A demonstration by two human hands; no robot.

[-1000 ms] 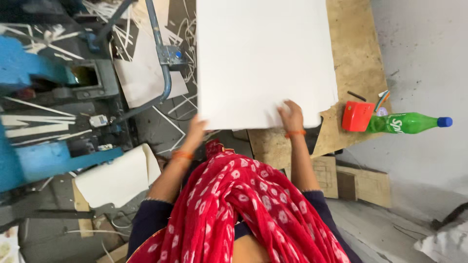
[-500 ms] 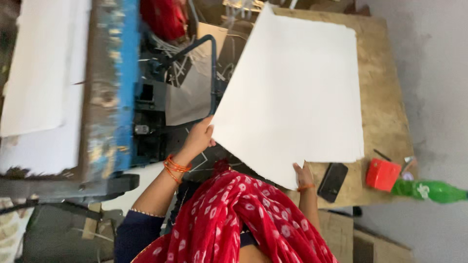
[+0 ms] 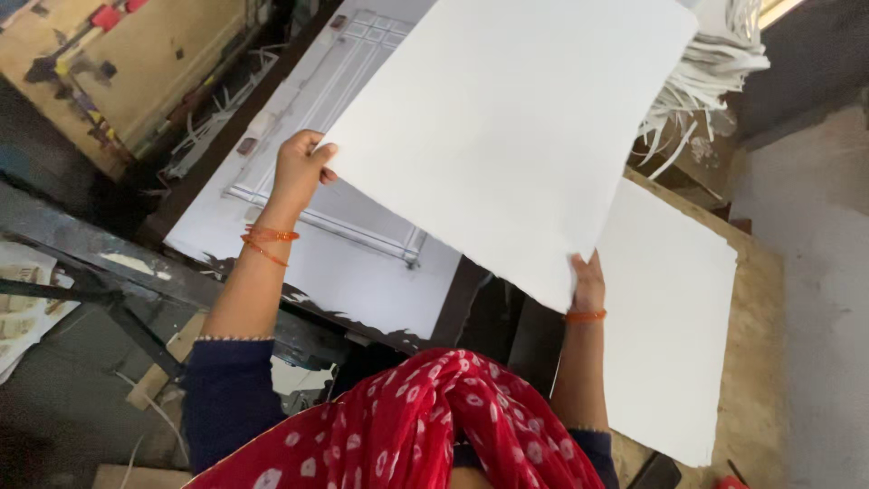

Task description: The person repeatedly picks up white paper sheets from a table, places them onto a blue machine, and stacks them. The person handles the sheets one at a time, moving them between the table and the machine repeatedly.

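Since the earlier frame, both hands are swinging the large white sheet away from the wooden table and over a flat white plate with raised lines. Left hand is gripping the sheet's left edge, fingers curled around it. Right hand is pinching the sheet's lower corner. Both hands are standing well apart. Another white sheet is lying on the wooden table, beside a pile of white strips

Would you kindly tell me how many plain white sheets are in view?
2: one large white sheet held up by the left hand and right hand; another white sheet lies on the wooden board. More may lie underneath.
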